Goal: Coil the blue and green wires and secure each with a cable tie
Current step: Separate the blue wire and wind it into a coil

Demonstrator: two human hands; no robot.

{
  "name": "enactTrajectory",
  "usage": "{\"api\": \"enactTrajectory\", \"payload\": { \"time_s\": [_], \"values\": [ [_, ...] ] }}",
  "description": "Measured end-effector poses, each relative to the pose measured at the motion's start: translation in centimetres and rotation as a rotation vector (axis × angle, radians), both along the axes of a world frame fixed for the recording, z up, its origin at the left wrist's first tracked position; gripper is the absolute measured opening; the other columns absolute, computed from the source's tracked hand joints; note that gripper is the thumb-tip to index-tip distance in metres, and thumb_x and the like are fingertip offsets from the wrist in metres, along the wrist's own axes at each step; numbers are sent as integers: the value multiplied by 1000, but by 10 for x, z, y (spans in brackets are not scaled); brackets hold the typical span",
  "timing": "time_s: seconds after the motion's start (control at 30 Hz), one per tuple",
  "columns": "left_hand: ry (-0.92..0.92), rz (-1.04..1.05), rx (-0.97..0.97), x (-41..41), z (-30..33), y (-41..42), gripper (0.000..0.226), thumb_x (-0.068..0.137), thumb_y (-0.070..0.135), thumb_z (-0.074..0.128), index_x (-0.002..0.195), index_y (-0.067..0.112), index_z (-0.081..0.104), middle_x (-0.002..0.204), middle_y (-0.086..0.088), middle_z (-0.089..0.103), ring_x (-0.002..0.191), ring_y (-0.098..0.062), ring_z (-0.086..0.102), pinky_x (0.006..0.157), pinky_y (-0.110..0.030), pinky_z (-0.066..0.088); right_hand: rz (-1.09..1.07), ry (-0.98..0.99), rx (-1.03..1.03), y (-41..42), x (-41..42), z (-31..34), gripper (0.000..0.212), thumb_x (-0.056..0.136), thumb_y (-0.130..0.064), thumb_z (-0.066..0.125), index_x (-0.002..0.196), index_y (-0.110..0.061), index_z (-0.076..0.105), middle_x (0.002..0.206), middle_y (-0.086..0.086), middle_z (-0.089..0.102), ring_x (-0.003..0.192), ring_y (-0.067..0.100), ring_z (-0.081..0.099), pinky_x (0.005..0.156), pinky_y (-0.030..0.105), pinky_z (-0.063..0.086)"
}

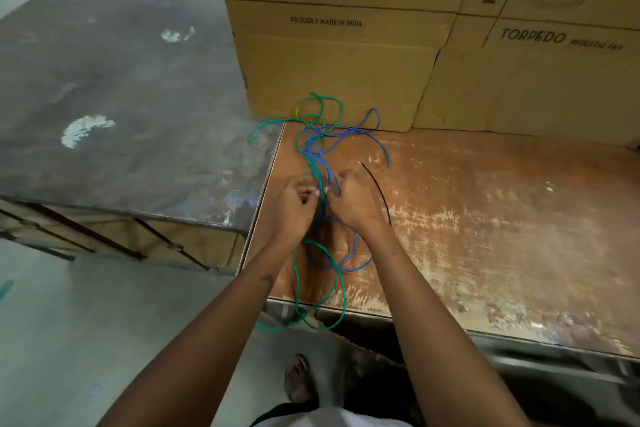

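Blue and green are still one tangle, no coil on either yet by the look of it. The blue wire (346, 135) and green wire (311, 107) run as a long mess away from the person: far loops up against the box (329, 73), the middle passing between the hands, near loops spilling off the front edge of the bench (485, 218), where the green hangs over.

Left hand (294, 199) and right hand (353, 199) sit close together over the middle of the bundle, fingers curled in. Right looks like it's pinching blue strands, left seems to have green, though the strands cross right there so I can't be fully sure which is which. Both grips are closed on wire, not spread.

What matters for the next move: the tangle's long axis runs straight away from the body, so separating probably means pulling the hands apart sideways. Plenty of open bench to the right. To the left the bench edge is just beside the left hand, and one green loop already pokes past it over the lower grey table (121, 97).

A black tie (377, 191) lies just beside the right hand, so that hand's nearer. Only one tie that I can spot.
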State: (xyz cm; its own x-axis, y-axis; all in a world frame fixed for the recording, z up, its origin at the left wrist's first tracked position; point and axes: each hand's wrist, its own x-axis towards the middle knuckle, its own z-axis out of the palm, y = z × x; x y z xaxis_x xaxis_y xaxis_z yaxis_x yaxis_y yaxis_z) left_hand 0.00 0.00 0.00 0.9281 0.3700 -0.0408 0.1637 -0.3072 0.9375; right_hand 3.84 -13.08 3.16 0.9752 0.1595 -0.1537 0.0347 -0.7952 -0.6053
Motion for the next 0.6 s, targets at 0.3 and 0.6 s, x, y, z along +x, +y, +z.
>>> {"api": "enactTrajectory", "payload": {
  "time_s": [0.3, 0.6],
  "values": [
    [62, 48, 183, 15, -26, 7, 42, 73, 5, 83, 91, 28, 53, 75, 6, 61, 67, -20, 63, 70, -42, 58, -77, 172, 136, -1, 16, -6, 26, 96, -15, 73, 118, -3, 73, 119, 21, 76, 114, 35, 70, 93, 40, 55],
    [64, 79, 170, 18, -35, 4, 33, 77, 3, 83, 79, 28, 63, 81, -3, 72, 69, -16, 62, 71, -36, 55, -110, 158, 167, 2, 15, -21, 29, 84, -33, 85, 106, -16, 77, 102, 9, 80, 100, 30, 76, 77, 38, 60]
  ]
}}
